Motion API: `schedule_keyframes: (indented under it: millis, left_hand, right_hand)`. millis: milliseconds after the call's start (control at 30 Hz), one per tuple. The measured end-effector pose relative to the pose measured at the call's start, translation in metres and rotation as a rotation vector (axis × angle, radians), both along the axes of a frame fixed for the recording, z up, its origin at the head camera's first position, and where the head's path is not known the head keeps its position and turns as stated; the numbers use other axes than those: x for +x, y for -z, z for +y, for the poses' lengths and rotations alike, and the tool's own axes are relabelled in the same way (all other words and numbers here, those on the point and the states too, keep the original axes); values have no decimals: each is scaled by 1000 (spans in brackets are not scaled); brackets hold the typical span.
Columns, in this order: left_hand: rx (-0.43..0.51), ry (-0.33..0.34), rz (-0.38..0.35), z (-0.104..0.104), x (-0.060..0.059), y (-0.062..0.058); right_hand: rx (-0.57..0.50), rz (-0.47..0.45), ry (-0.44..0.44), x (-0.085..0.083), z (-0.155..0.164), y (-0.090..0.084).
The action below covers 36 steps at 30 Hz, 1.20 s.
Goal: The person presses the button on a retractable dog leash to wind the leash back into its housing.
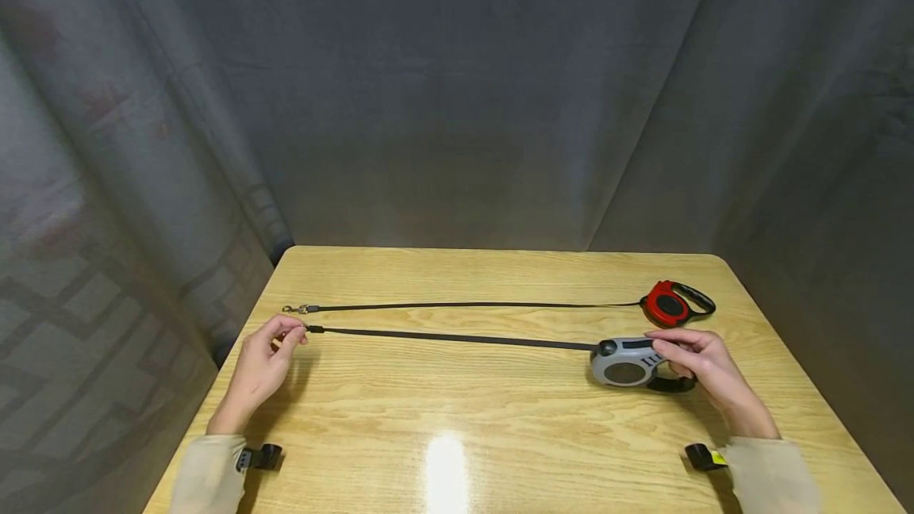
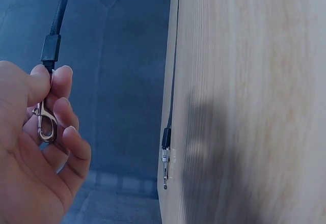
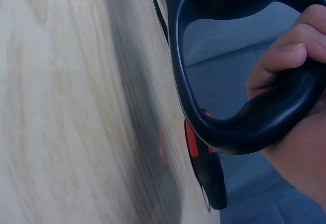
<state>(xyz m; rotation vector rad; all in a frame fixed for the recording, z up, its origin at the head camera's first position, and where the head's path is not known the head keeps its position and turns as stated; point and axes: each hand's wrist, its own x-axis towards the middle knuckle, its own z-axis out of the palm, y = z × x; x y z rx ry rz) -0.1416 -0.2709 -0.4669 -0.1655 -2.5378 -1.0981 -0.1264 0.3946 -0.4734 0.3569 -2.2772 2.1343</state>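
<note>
A grey retractable leash (image 1: 627,363) lies on the wooden table (image 1: 457,435), and my right hand (image 1: 678,351) grips its black handle (image 3: 244,122), fingers (image 3: 288,56) curled round the loop. Its black tape (image 1: 457,337) runs taut leftward to my left hand (image 1: 293,333). There my thumb and forefinger pinch the metal snap clip (image 2: 46,124) at the end of the strap (image 2: 57,25). A red retractable leash (image 1: 670,305) lies just behind the grey one. Its thin cord (image 1: 471,305) is stretched left to a clip (image 1: 296,308).
The red leash's clip (image 2: 164,160) lies near the table's left edge (image 2: 170,81). Red housing (image 3: 204,158) shows behind the black handle. Grey cloth (image 1: 457,101) hangs behind and beside the table. Bare wood lies in front of the two leashes.
</note>
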Motion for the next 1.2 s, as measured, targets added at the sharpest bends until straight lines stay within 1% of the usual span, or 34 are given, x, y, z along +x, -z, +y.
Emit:
schedule_keyframes:
  millis: [133,367,600,867,1200]
  left_hand:
    - [-1,4,2,0,0,0]
    - [1,8,14,0,1,0]
    - [-10,15,7,2,3,0]
    - [-17,19,5,1,2,1]
    - [-24,17,-1,2,3,1]
  right_hand:
    - [-6,5,-4,1,-1,0]
    - [-52,11,-28,4,-4,0]
    - [-32,23,-31,4,-10,-5]
    - [-71,55,-64,3,-11,-7]
    - [-74,61,-66,5,-11,-8]
